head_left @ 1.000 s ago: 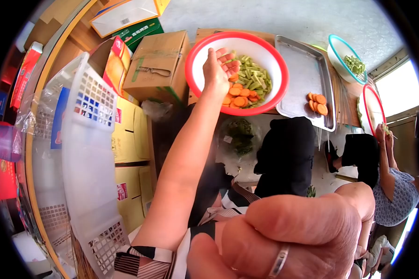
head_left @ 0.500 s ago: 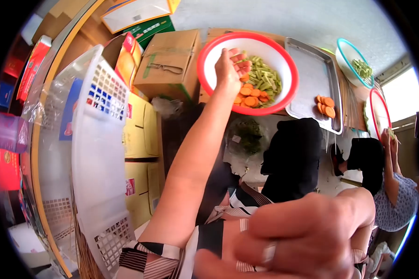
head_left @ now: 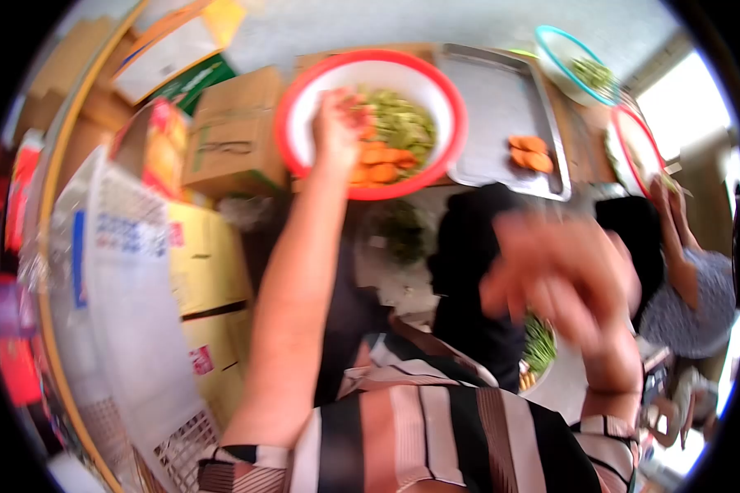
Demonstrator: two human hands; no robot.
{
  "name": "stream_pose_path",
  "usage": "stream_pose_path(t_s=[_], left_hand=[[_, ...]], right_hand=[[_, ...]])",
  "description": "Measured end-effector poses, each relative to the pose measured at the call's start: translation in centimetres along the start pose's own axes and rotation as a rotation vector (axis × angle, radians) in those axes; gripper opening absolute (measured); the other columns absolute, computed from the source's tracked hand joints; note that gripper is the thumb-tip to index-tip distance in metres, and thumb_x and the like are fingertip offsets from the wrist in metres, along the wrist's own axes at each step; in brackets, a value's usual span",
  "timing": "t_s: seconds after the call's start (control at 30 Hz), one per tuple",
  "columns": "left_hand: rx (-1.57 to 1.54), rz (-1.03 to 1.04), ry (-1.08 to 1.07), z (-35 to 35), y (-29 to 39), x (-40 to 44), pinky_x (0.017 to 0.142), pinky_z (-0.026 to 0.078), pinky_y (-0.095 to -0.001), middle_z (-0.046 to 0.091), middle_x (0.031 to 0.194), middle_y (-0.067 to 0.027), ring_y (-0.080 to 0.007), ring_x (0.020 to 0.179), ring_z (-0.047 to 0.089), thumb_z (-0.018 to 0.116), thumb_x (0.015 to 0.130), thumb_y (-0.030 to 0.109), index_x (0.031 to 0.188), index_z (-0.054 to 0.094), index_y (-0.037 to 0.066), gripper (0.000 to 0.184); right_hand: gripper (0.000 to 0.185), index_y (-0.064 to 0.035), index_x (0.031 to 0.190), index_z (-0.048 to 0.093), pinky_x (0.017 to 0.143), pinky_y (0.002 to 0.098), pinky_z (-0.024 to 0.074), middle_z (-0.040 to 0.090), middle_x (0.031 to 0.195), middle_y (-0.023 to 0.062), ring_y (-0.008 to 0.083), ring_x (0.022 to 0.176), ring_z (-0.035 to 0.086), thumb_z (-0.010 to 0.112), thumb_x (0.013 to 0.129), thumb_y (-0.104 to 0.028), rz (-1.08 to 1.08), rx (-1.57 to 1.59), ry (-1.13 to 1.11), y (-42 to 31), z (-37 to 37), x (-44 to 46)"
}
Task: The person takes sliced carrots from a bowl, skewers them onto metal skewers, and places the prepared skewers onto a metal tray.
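Note:
My left hand (head_left: 337, 131) is inside a white basin with a red rim (head_left: 455, 107), over its left part. Its fingers are somewhat curled but apart, and I see nothing held in them. Beside the fingers lie orange carrot slices (head_left: 380, 164) and a heap of cut green vegetable pieces (head_left: 403, 123). My right hand (head_left: 563, 275) is raised in front of my body, away from the basin and close to the camera. Motion smears its fingers, so their grip does not show.
A metal tray (head_left: 493, 107) right of the basin bears several carrot slices (head_left: 530, 154). Beyond are a teal-rimmed bowl (head_left: 555, 53) and another person's hands (head_left: 666, 187) at a red-rimmed basin (head_left: 633, 144). Left stand a cardboard box (head_left: 234, 131) and a white plastic basket (head_left: 131, 287). Greens (head_left: 538, 345) lie low down.
The view has shifted, so the basin and tray sit further left. My right hand has moved up and away from the camera. My left hand stays over the basin's left part.

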State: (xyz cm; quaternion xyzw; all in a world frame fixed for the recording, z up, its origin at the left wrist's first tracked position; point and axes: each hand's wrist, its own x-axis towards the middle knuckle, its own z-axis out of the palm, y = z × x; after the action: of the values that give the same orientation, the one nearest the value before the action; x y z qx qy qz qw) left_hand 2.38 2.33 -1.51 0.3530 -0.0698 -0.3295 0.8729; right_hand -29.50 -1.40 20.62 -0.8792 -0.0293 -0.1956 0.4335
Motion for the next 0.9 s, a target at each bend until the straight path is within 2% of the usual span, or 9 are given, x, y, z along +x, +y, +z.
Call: stream_pose_path(t_s=[0.03,0.07,0.17,0.3,0.5,0.63,0.77,0.83,0.9], left_hand=[[0.023,-0.01,0.005,0.5,0.4,-0.7,0.068,0.052,-0.0373,0.063,0.089,-0.0093,-0.0243,0.077,0.062,0.045,0.093,0.038,0.102,0.056,0.007,0.034],[0.042,-0.009,0.004,0.2,0.4,-0.4,0.066,0.052,-0.0369,0.062,0.088,-0.0104,-0.0248,0.077,0.062,0.046,0.093,0.036,0.104,0.054,0.006,0.033],[0.118,-0.001,0.026,1.1,0.7,-1.2,0.07,0.051,-0.0373,0.06,0.093,-0.0117,-0.0242,0.079,0.061,0.042,0.095,0.038,0.109,0.051,0.004,0.038],[0.168,-0.016,0.045,1.2,0.7,-1.0,0.072,0.051,-0.0362,0.059,0.095,-0.0121,-0.0231,0.08,0.06,0.042,0.095,0.038,0.112,0.051,0.003,0.04],[0.205,-0.043,0.041,2.0,0.1,-1.2,0.074,0.051,-0.0337,0.06,0.094,-0.0097,-0.0203,0.081,0.06,0.045,0.094,0.036,0.112,0.053,0.003,0.038],[0.255,-0.06,0.037,2.4,-0.4,-1.1,0.074,0.05,-0.0321,0.06,0.095,-0.009,-0.0187,0.081,0.059,0.046,0.094,0.036,0.112,0.053,0.003,0.038],[0.305,-0.072,0.038,3.1,-0.9,-1.1,0.075,0.049,-0.031,0.06,0.095,-0.0084,-0.0174,0.081,0.059,0.046,0.094,0.036,0.113,0.053,0.003,0.038],[0.326,-0.092,0.017,3.3,-1.1,-1.1,0.076,0.049,-0.0294,0.06,0.1,-0.007,-0.0159,0.086,0.058,0.046,0.094,0.035,0.118,0.052,0.005,0.038],[0.35,-0.094,0.008,3.6,-1.4,-1.1,0.076,0.049,-0.029,0.06,0.099,-0.0066,-0.0154,0.084,0.058,0.045,0.095,0.034,0.118,0.052,0.005,0.038]], right_hand=[[0.022,-0.0014,0.109,0.058,0.051,0.0208,0.0444,0.063,0.076,0.0058,0.0082,0.054,0.055,0.051,0.088,-0.006,0.213,0.027,0.052,1.3,-0.7,-0.8],[0.023,-0.0001,0.11,0.056,0.051,0.0206,0.0434,0.063,0.075,0.0067,0.0077,0.054,0.054,0.049,0.091,-0.009,0.234,0.004,0.126,4.8,-1.8,-1.5],[0.019,0.0018,0.103,0.058,0.048,0.02,0.0405,0.061,0.072,0.005,0.0067,0.049,0.05,0.049,0.091,-0.011,0.489,-0.003,0.493,14.5,-6.5,-5.0],[0.018,0.0004,0.099,0.059,0.045,0.0208,0.0387,0.062,0.071,0.005,0.007,0.047,0.051,0.052,0.09,-0.013,0.684,-0.144,0.693,24.9,-13.0,-12.2],[0.016,0.0,0.091,0.064,0.044,0.0251,0.0445,0.064,0.068,0.0064,0.011,0.046,0.056,0.053,0.083,-0.009,0.944,-0.26,0.701,33.7,-13.6,-19.0],[0.017,-0.007,0.09,0.067,0.051,0.0283,0.0466,0.063,0.065,0.0036,0.0119,0.047,0.058,0.056,0.081,-0.017,1.025,-0.341,0.699,38.6,-13.0,-21.2],[0.018,-0.0126,0.087,0.069,0.061,0.0321,0.0488,0.066,0.068,0.0036,0.0173,0.058,0.063,0.056,0.08,-0.023,1.158,-0.454,0.696,42.2,-13.4,-21.7],[0.019,-0.0145,0.087,0.07,0.065,0.0332,0.0492,0.067,0.069,0.0033,0.0191,0.064,0.065,0.056,0.08,-0.026,1.188,-0.49,0.699,43.4,-13.5,-21.6],[0.022,-0.0149,0.088,0.07,0.072,0.0368,0.0491,0.068,0.077,0.0075,0.0252,0.078,0.065,0.056,0.08,-0.03,1.2,-0.565,0.668,44.3,-13.5,-21.4]])
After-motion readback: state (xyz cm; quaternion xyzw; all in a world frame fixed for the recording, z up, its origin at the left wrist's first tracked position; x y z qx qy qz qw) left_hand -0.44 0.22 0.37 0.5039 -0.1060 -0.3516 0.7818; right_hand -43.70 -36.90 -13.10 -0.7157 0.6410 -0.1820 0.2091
